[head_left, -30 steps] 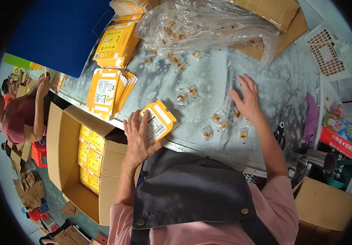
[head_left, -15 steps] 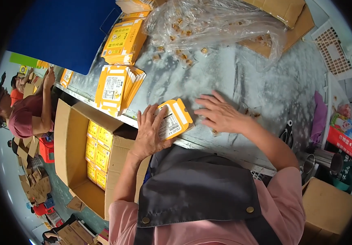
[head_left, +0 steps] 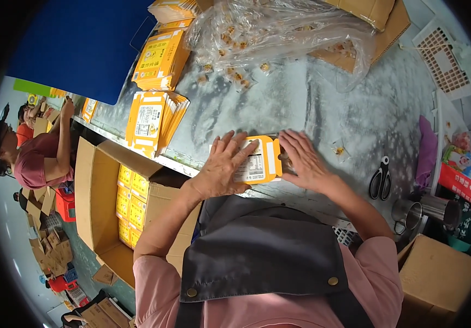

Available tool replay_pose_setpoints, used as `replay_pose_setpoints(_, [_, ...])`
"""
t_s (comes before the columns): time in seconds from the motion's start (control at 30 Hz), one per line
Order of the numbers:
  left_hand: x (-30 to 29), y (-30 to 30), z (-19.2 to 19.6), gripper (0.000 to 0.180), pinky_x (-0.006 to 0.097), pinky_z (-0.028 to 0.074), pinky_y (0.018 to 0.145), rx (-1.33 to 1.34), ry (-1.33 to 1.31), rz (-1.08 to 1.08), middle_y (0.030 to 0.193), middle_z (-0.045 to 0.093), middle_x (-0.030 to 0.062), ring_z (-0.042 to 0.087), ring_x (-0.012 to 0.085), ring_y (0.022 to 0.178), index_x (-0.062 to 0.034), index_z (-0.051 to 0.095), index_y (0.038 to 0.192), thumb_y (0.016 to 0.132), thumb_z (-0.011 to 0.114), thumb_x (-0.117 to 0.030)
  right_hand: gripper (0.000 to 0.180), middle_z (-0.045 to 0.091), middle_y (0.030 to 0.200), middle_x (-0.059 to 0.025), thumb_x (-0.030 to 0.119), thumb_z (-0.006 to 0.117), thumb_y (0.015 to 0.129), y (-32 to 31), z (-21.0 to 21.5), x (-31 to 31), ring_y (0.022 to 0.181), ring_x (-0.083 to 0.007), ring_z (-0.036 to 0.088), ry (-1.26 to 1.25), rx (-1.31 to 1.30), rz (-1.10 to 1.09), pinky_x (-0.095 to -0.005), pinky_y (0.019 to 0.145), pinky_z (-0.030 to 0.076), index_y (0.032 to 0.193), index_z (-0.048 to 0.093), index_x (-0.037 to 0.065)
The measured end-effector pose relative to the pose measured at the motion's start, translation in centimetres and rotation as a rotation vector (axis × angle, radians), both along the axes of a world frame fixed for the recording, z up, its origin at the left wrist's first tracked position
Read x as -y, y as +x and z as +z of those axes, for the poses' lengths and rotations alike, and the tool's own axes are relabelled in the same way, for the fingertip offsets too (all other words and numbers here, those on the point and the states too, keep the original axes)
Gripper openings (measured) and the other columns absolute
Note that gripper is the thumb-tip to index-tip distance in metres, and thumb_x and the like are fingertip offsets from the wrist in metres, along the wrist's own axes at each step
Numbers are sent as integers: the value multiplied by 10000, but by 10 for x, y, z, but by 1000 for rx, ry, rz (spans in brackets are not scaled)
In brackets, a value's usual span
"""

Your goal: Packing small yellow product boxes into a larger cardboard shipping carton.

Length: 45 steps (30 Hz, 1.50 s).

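A yellow carton [head_left: 258, 165] with a white printed panel and tabbed end lies at the table's near edge. My left hand [head_left: 222, 167] is closed on its left part, fingers across the top and thumb along the near side. My right hand [head_left: 305, 161] is at the carton's right end, its fingers at the far corner and its thumb at the near corner. Something small and dark shows in the gap under the right palm; its kind is hidden. A clear-wrapped small piece [head_left: 339, 150] rests on the table to the right.
Flat yellow cartons [head_left: 151, 123] are stacked at the left. Below them stands an open cardboard box [head_left: 92, 208] of filled yellow boxes. A clear plastic bag [head_left: 279, 33] holds wrapped pieces at the back. Scissors [head_left: 380, 180] and metal cups [head_left: 407, 213] are on the right. A co-worker [head_left: 44, 147] is far left.
My right hand has come down onto the carton's right end. The carton and my left hand have shifted right, and the carton has turned straighter along the table edge.
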<state>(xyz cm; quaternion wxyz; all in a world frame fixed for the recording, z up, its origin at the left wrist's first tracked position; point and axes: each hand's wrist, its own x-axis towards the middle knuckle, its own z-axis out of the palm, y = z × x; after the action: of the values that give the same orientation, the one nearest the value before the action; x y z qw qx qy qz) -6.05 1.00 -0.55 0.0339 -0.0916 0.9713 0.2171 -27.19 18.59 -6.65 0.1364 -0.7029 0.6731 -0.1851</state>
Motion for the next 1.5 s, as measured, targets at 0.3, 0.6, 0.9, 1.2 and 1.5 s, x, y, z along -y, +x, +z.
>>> replay_pose_setpoints(0.3, [1, 11, -6, 1087, 580, 253, 1123, 0, 28, 79, 1476, 307, 173, 285, 448, 1350, -176, 310, 1495, 563, 864, -258, 858, 387, 1362, -188, 326, 829, 715, -6, 48, -31, 1184, -389, 464, 47, 86, -243, -439, 995, 418, 1407, 412, 37])
replay_pose_setpoints(0.6, [-1, 4, -5, 1095, 540, 275, 1116, -21, 10, 66, 1462, 326, 175, 312, 433, 1326, -155, 329, 1486, 536, 868, -244, 572, 444, 1273, -180, -40, 604, 832, 22, 20, 6, 955, -264, 605, 55, 613, -250, -317, 803, 541, 1373, 421, -19])
replay_pose_setpoints(0.9, [-4, 14, -7, 1087, 517, 285, 1107, -74, 25, 136, 1440, 345, 202, 332, 413, 1313, -134, 348, 1476, 530, 868, -255, 423, 509, 1206, -175, 57, 635, 862, -23, 17, -45, 840, -291, 635, -23, 149, -670, -347, 685, 519, 1271, 537, 14])
replay_pose_setpoints(1.2, [0, 17, -7, 1059, 497, 299, 1096, -90, 14, 148, 1424, 360, 204, 354, 412, 1293, -129, 365, 1469, 535, 847, -259, 354, 567, 1095, -118, 4, 611, 851, 22, 11, 14, 783, -186, 642, -58, 646, -468, -308, 676, 510, 1204, 587, 16])
replay_pose_setpoints(1.5, [7, 28, -9, 1047, 499, 302, 1088, -96, -5, 215, 1424, 360, 210, 354, 412, 1297, -126, 379, 1462, 539, 851, -270, 207, 615, 959, -147, 5, 572, 868, 8, 16, 61, 773, -250, 636, -93, 603, -385, -311, 689, 510, 1060, 645, -17])
